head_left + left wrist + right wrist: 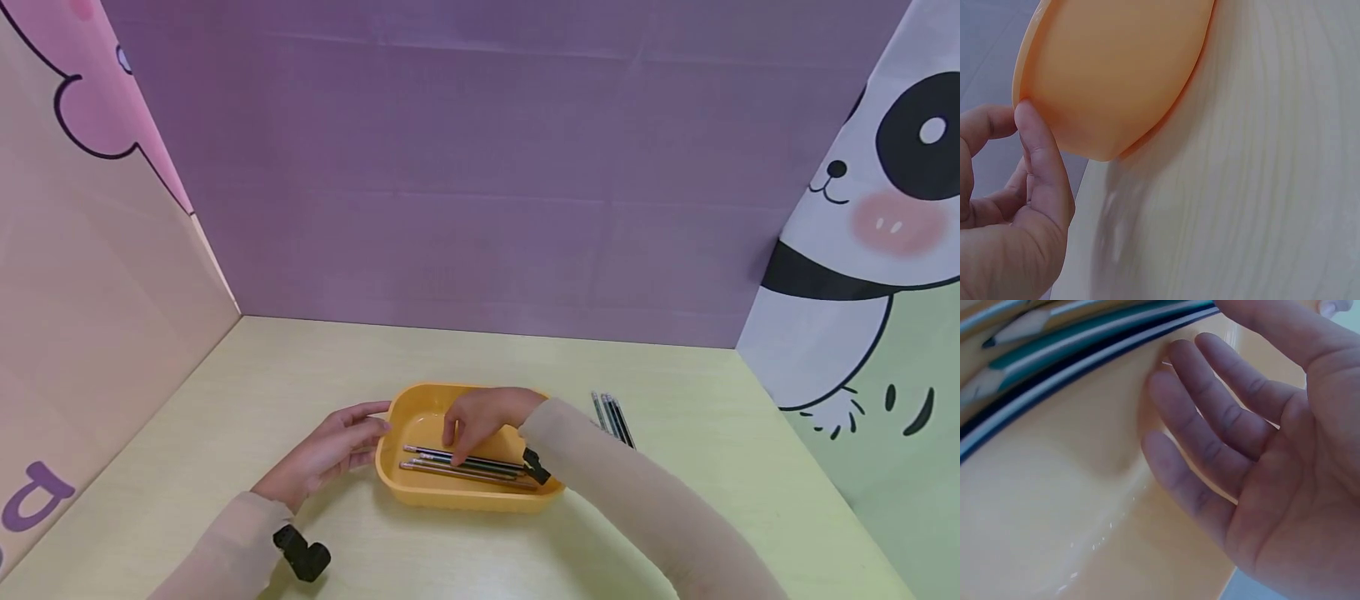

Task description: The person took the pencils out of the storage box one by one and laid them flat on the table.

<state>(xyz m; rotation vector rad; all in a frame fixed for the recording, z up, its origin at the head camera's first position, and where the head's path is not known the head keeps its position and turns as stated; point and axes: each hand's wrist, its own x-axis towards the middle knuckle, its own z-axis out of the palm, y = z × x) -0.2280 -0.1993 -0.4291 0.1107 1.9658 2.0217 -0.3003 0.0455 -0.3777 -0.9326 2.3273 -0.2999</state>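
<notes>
A yellow-orange plastic basin (480, 500) stands on the table with several pencils (457, 473) lying side by side along its near side. My left hand (337, 446) pinches the basin's left rim; in the left wrist view the thumb and index finger (990, 122) meet at its edge. Over the basin, my right hand (480, 421) reaches down with its fingertips at the pencils. The right wrist view shows its relaxed fingers (1210, 425) beside a green pencil (1085, 347) and a dark striped one, with nothing enclosed in the palm.
Another group of pencils (615, 418) lies on the table right of the basin, partly hidden by the right sleeve (637, 492). A purple panel (480, 183) closes off the table's back. Printed panels stand at left and right, the right one with a panda (892, 192).
</notes>
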